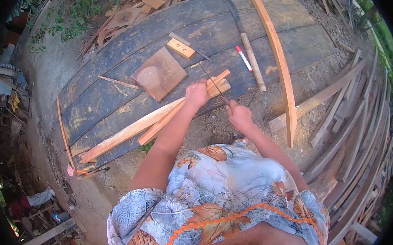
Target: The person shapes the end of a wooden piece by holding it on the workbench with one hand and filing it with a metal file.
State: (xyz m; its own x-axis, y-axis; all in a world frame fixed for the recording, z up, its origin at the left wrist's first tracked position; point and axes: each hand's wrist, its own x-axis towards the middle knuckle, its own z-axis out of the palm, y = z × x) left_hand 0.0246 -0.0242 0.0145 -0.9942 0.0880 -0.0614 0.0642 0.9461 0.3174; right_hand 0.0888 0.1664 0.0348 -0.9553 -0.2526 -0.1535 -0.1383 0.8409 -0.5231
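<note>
Head view. Clock positions are read from the left hand (196, 94), with 12 o'clock at the top of the view. The table (99, 106) is a dark, weathered, planked surface.

Left grip: fingers closed over two narrow, light-brown wooden strips. The long strip (133, 128) and the short strip (160, 124) both extend toward 8 o'clock on the table; their overlap is hidden beneath the hand. Finger contact with each strip cannot be told.

Right grip: the right hand (239, 116), at 4 o'clock, is closed around the near end of a thin, dark metal blade (212, 80). From this hand the blade points toward 11 o'clock, crossing the strips just beside the left hand.

Surrounding items on the table:
- 10 o'clock: flat, brown, four-sided wooden board (159, 74) with a paler patch.
- Between 9 and 10 o'clock: thin wooden stick (118, 81).
- Between 11 and 12 o'clock: small, yellowish wooden block (181, 48) with two round marks, beside a tool with a pale handle (179, 39).
- 2 o'clock: white marker with a red cap (243, 58); just beyond it, a straight wooden handle (253, 64) with a curved, dark blade (233, 10).
- 1 to 4 o'clock: long, curved, light-brown plank (273, 44).

Beyond the table at 11 o'clock lies a heap of scrap wood (125, 17).
</note>
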